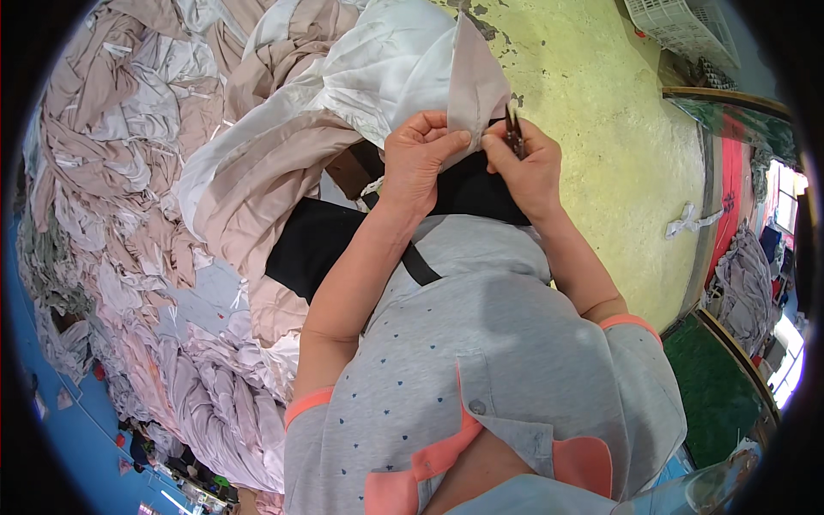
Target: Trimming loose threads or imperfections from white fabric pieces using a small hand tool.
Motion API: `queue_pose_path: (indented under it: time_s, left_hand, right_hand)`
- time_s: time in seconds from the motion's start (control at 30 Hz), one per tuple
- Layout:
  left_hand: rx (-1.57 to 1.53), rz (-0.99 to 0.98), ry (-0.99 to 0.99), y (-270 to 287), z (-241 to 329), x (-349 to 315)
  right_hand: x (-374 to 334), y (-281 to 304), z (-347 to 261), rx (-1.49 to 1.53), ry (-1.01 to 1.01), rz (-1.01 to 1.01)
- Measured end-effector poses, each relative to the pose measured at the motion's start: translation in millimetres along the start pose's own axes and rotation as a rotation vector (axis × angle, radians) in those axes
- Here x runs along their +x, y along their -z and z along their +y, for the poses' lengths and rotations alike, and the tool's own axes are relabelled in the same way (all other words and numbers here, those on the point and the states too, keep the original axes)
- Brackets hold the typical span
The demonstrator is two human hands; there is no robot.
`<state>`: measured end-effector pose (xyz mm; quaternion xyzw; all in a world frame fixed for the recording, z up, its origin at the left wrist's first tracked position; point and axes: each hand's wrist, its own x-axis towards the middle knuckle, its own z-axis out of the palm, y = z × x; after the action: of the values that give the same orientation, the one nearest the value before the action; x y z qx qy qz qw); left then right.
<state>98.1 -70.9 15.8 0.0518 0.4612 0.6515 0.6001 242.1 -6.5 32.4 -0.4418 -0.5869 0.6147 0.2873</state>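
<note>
My left hand (414, 163) is closed on the edge of a pale pink fabric piece (477, 81), with thumb and fingers pinching it. Close beside it, my right hand (534, 173) holds small dark thread snips (514, 136), their tips pointing away from me. The right thumb and forefinger also meet at the cloth's edge, though the exact grip there is too small to make out. Glossy white cloth (386, 69) joins the pink piece and spreads left over my lap. Beneath my hands lies black cloth (472, 189) across my legs.
A large heap of beige, white and pink fabric (129, 163) fills the left side. Worn yellow floor (618, 163) lies to the right, with a white scrap (689, 221) on it. A white plastic crate (687, 30) stands far right, near a green-topped board (730, 120).
</note>
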Motion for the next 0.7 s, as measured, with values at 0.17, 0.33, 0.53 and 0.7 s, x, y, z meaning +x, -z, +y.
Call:
queue_pose_path:
  time_s: [0.17, 0.33, 0.53, 0.7]
  left_hand:
    - [-0.008, -0.009, -0.046, -1.1, -2.2, -0.6]
    - [0.055, 0.014, -0.135, -4.5, -3.4, -2.6]
    - [0.126, 0.006, -0.201, -6.3, -5.3, -4.2]
    - [0.276, -0.014, -0.207, -5.5, -3.7, -5.9]
  right_hand:
    - [-3.6, -5.5, 3.3, -0.149, 0.115, 0.072]
    - [-2.9, -6.3, 2.7, -0.201, 0.140, 0.090]
    - [-1.9, -6.1, 0.4, -0.240, 0.161, 0.095]
    - [0.3, -1.7, 1.1, -0.342, 0.183, 0.065]
